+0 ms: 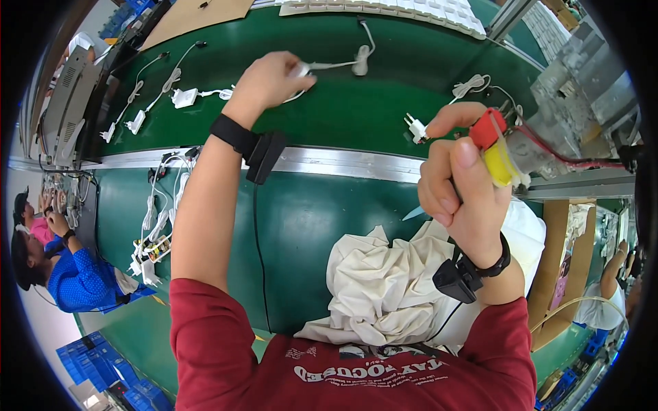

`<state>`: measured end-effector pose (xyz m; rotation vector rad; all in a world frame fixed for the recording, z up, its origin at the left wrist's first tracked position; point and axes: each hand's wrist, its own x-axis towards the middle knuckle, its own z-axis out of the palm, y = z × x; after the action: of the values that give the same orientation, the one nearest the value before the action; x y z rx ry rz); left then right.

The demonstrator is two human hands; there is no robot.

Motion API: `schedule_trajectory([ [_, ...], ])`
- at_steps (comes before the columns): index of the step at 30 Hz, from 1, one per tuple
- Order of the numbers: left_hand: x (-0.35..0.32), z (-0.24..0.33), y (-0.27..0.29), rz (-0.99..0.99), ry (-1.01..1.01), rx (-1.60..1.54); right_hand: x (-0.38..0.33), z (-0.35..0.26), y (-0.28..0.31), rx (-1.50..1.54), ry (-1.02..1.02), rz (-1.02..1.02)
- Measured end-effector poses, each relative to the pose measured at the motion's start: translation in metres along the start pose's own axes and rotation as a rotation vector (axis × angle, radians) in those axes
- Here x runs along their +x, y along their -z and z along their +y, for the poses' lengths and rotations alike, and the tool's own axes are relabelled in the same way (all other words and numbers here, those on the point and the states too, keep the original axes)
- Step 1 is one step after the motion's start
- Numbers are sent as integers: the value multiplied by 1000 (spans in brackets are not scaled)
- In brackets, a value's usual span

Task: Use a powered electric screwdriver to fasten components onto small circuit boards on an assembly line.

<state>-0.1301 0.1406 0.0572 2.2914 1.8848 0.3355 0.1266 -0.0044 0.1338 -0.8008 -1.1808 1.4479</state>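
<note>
My left hand (271,82) reaches over the far green belt. Its fingers are closed round a white plug adapter (299,70), mostly hidden by the fingers, with a bundled white cable (360,61) trailing right. At the right, my right hand (466,181) is raised with its fingers curled. Its thumb and index fingertip press against a red block (488,129) that sits above a yellow part (500,164), with red and black wires running right. Below this hand's fingers shows a pale blue pointed tip (413,214); whether the hand holds it, I cannot tell.
White chargers (184,98) lie along the far belt; another charger (417,128) lies near my right hand. A metal rail (329,163) divides belt from table. Crumpled cream cloth (384,281), tangled chargers (154,246) and a cardboard box (562,274) are nearer. Co-workers sit left and right.
</note>
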Motion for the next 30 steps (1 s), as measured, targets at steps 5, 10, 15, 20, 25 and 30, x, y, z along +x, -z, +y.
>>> schedule_trajectory([
  [5,-27,89,-17,-416,181,-1600,6,-4,11,-5,23,69],
  [10,-109,141,-73,-676,283,-1992,23,-6,26,-39,45,100],
  [15,-128,155,-87,-765,178,-1992,39,13,37,-84,120,127],
  [20,-126,146,-96,-803,120,-2040,42,32,43,78,138,77],
  [25,-126,137,-105,-751,66,-2075,45,35,31,-122,116,123],
  [30,-125,134,-108,-745,65,-2100,47,45,38,-187,164,49],
])
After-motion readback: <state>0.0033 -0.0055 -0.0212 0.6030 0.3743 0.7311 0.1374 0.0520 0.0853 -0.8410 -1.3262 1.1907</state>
